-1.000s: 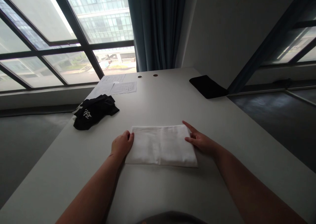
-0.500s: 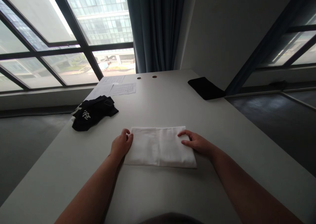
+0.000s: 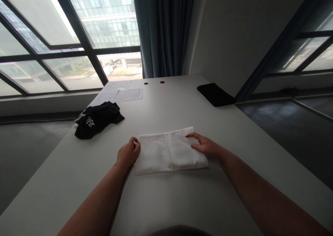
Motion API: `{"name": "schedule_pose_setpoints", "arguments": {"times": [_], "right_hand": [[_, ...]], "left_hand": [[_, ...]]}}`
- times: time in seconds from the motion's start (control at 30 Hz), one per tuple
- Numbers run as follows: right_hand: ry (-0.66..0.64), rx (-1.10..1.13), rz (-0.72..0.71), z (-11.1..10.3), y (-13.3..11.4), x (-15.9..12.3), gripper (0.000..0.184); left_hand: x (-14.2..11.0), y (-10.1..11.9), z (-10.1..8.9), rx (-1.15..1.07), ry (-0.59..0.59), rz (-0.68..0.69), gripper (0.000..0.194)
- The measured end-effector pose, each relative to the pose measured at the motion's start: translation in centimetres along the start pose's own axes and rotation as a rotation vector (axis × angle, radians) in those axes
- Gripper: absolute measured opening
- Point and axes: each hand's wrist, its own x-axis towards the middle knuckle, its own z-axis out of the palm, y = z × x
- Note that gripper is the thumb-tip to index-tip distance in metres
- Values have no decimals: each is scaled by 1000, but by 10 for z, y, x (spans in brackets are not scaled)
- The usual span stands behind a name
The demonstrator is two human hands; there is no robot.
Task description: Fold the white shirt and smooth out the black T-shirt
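A folded white cloth (image 3: 170, 151) lies flat on the pale table (image 3: 166, 201), just ahead of the person and slightly skewed, its right end turned toward 1 o'clock. The left hand (image 3: 128, 153) sits at the cloth's 9 o'clock edge, fingers curled and thumb tucked against the fold; it looks to pinch the edge, though the angle leaves that unsure. The right hand (image 3: 205, 147) rests palm-down on the cloth's 3 o'clock end, fingers loosely spread and pressed on the fabric, gripping nothing.

At 10 o'clock from the cloth, well apart, a crumpled black garment (image 3: 97, 119) with white lettering lies near the table's left edge. Beyond it, toward 11 o'clock, printed paper sheets (image 3: 122, 94) lie flat. A flat black pad (image 3: 215, 94) sits at 1 o'clock by the table's far right edge. Two round cable holes (image 3: 154, 82) show at 12 o'clock, before a dark curtain (image 3: 163, 31) and the window (image 3: 65, 38).
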Motion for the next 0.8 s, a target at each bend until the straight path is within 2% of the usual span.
{"name": "schedule_pose_setpoints", "arguments": {"times": [0.1, 0.27, 0.37, 0.47, 0.63, 0.8], "right_hand": [[12, -211, -46, -29, -20, 8, 50], [-48, -552, -147, -86, -66, 22, 56], [-56, -699, -208, -112, -88, 37, 56], [-75, -787, -274, -129, -102, 55, 54], [-52, -784, -354, -150, -131, 78, 37], [-145, -828, -427, -175, -166, 104, 35]], "left_hand": [[0, 1, 0, -8, -22, 25, 25], [1, -1, 3, 4, -35, 55, 26], [1, -2, 4, 12, -24, 69, 28], [1, -2, 4, 18, -26, 77, 28], [0, -1, 3, 15, -35, 70, 29], [0, 0, 3, 21, -33, 81, 29]]}}
